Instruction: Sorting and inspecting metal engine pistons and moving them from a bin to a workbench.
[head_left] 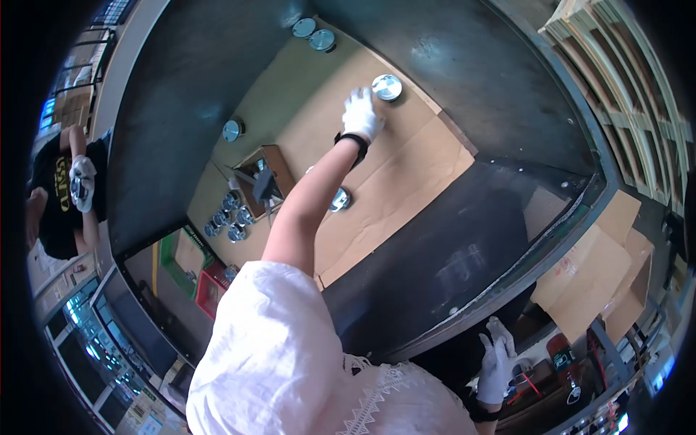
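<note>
My left hand [362,116], in a white glove with a black wristband, reaches far over the cardboard sheet [391,188] on the dark workbench. Its fingers are a little apart, and nothing shows in them. Just beyond the fingertips stands a round silver metal part [386,87] with a shiny top; hand and part look slightly apart. Another such part [338,199] is partly hidden behind my left forearm. Down at the right, my right hand [496,362], also gloved, hangs past the bench's edge with its fingers stretched out and holding nothing.
More round parts stand at the far corner [313,35], the left side [233,130] and in a cluster [230,216]. Beside that cluster is a brown open box [274,170]. Green [177,254] and red crates [210,290] lie left. A co-worker's gloved hand [82,183] holds a metal part.
</note>
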`<state>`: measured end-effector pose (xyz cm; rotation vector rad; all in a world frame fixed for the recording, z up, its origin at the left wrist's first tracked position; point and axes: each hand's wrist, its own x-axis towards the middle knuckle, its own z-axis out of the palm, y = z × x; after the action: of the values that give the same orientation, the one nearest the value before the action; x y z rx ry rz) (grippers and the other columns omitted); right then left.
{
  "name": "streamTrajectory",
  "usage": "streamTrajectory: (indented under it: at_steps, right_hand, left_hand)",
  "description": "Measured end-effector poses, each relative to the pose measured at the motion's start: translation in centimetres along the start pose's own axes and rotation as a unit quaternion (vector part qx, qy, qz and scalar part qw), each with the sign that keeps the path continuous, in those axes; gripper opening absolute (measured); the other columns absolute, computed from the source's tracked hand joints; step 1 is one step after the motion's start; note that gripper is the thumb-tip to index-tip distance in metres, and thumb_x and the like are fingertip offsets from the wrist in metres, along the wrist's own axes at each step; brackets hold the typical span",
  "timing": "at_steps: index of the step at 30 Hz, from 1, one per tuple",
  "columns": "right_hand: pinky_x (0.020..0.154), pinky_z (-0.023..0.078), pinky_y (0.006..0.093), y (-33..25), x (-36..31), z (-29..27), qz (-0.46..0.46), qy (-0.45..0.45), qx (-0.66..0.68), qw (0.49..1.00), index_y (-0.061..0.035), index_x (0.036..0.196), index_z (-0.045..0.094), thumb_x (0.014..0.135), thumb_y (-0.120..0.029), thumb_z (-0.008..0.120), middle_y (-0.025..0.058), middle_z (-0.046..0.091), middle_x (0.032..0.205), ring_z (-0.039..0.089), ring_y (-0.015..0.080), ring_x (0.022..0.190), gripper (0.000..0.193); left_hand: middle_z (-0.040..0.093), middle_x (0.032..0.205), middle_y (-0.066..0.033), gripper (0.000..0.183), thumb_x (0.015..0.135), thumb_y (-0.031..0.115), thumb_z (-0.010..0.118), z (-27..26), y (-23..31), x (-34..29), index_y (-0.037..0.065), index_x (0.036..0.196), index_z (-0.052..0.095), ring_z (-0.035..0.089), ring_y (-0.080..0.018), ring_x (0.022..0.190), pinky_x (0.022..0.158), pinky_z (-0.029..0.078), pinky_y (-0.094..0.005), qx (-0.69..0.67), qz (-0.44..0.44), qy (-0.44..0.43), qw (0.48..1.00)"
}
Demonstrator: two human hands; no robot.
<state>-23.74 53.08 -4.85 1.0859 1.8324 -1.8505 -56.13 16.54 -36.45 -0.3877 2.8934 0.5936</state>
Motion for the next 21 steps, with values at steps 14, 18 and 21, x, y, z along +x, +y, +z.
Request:
streamTrajectory:
  at_steps: [14,18,21]
  right_hand:
    - [0.099,0.047,0.0410,-0.2,-0.4,-1.9,-0.007,0.050,-0.009,0.999,0.0012,0.119,0.062,0.096,-0.007,0.046,0.0146,0.058,0.130,0.055,0.0242,0.120,0.030]
    - [0.093,0.050,0.0295,-1.1,-0.8,-1.1,-0.206,-0.032,-0.072,0.975,-0.0001,0.115,0.065,0.084,0.014,0.048,0.0139,0.059,0.130,0.059,0.0184,0.114,0.038]
    - [0.076,0.050,0.0228,-3.8,-3.4,1.3,-0.348,-0.027,-0.103,0.931,0.0006,0.112,0.066,0.077,0.018,0.056,0.0148,0.064,0.120,0.064,0.0150,0.094,0.040]
  left_hand:
    - [0.067,0.093,-0.0051,0.039,0.086,0.037,0.071,-3.6,5.5,-3.0,0.007,0.109,0.062,0.064,-0.0132,0.083,0.072,0.054,-0.0323,-0.490,-0.122,-0.306,0.807]
    - [0.066,0.101,-0.0087,0.038,0.098,0.040,0.053,-19.1,7.7,-14.4,0.008,0.118,0.056,0.065,-0.0225,0.088,0.070,0.053,-0.0325,-0.702,-0.110,-0.367,0.601]
    - [0.066,0.105,-0.0101,0.048,0.097,0.042,0.054,-29.2,11.4,-22.5,0.006,0.128,0.053,0.065,-0.0220,0.090,0.072,0.054,-0.0338,-0.693,-0.072,-0.367,0.617]
